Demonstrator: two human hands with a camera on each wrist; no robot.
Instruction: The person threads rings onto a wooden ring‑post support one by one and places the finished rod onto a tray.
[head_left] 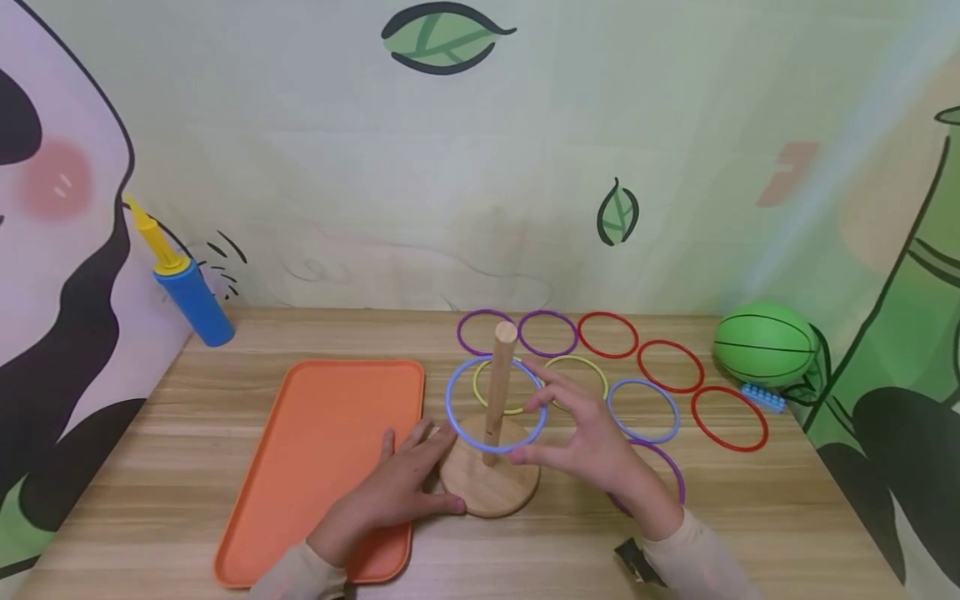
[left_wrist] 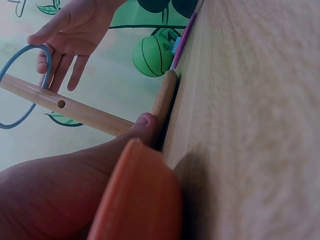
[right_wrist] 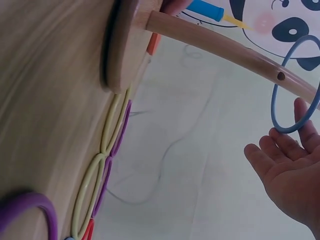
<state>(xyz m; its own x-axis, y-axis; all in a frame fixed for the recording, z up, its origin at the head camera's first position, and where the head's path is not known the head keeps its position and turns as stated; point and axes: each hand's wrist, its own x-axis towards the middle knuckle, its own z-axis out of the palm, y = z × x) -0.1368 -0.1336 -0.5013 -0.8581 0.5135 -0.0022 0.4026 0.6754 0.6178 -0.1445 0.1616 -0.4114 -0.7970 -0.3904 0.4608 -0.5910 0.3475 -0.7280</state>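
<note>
A round wooden base with an upright wooden peg stands on the table. My left hand holds the base at its left edge, thumb at the front and fingers spread towards the back. My right hand holds a light blue ring at its right side between thumb and fingers. In the right wrist view, the peg passes through this blue ring near its upper end, above a small hole. The ring hangs tilted, well above the base.
An orange tray lies left of the base. Several purple, red, yellow and blue rings lie behind and right, including a red ring. A green ball and blue brick sit at right; a blue-yellow pump stands at back left.
</note>
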